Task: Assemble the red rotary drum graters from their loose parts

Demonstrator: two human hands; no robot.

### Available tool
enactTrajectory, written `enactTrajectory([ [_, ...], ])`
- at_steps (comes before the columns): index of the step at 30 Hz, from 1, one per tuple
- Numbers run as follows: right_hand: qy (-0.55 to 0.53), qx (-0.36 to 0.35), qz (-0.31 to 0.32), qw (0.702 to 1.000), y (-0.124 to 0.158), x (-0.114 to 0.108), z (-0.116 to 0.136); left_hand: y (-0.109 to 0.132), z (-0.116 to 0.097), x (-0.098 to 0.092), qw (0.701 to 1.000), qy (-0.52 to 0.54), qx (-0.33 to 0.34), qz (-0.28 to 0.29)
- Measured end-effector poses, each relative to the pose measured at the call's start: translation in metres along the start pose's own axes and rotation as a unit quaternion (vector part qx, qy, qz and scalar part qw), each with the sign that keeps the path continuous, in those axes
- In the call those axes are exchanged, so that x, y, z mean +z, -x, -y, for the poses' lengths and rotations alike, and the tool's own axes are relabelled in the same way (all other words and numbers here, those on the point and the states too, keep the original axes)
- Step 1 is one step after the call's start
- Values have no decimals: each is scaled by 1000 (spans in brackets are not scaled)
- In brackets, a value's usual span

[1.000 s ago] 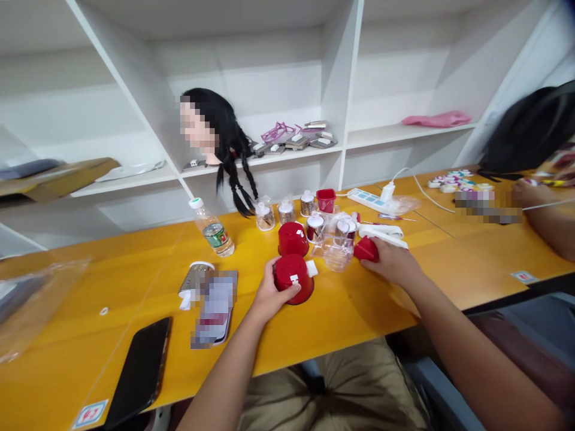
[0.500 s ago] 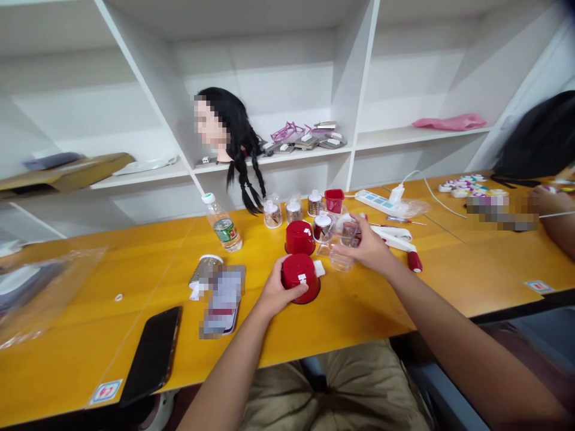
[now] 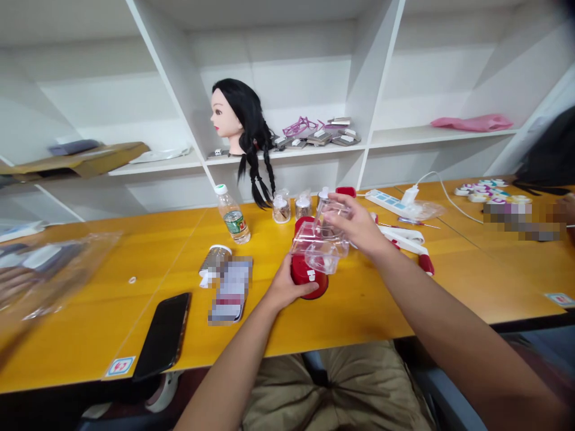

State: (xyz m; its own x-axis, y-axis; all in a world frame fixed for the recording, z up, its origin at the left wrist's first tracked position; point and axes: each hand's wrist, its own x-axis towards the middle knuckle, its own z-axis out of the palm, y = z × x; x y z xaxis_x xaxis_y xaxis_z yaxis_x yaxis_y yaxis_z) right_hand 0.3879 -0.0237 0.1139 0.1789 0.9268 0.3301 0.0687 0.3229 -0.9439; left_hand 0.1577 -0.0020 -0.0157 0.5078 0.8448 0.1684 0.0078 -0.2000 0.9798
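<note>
My left hand (image 3: 286, 285) is wrapped round a red plastic bowl (image 3: 320, 287) with a white mark, which stands on the table, apparently upside down. Above and behind it, my right hand (image 3: 359, 226) grips a clear plastic container (image 3: 324, 248); its exact shape is hard to make out. The container overlaps the top of the bowl in view, but I cannot tell whether they touch. A second red bowl (image 3: 303, 222) is largely hidden behind the clear plastic. Small clear-and-white cylinders with metal drums (image 3: 281, 209) stand farther back.
A water bottle (image 3: 236, 222), metal grater drum (image 3: 216, 260) and two phones (image 3: 162, 335) lie to the left. Right are a power strip (image 3: 386, 202), white-and-red handled parts (image 3: 406, 240) and a screwdriver. Other people's hands (image 3: 18, 281) show at both edges. Shelves hold a mannequin head (image 3: 230, 120).
My right hand has lifted the clear container and brought it left, over the front red bowl. My left hand still holds that bowl. Another person's hand has appeared at the left edge.
</note>
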Motion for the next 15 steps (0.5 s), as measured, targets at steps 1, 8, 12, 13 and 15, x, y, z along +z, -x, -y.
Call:
enactTrajectory([
  [1,1,-4,9,1000,-2,8,-2,0,1,0,1000,-11,4,-3],
  [8,22,-74,84,993,-4,29,-13,0,6,0,1000,10,18,2],
  [12,44,-104,100,989,0,38,-14,-1,5,1,999,36,26,10],
  [13,45,-111,101,988,1,41,-15,-1,5,1,999,34,22,7],
  [15,42,-122,103,986,2,47,-16,-1,4,0,1000,21,18,1],
])
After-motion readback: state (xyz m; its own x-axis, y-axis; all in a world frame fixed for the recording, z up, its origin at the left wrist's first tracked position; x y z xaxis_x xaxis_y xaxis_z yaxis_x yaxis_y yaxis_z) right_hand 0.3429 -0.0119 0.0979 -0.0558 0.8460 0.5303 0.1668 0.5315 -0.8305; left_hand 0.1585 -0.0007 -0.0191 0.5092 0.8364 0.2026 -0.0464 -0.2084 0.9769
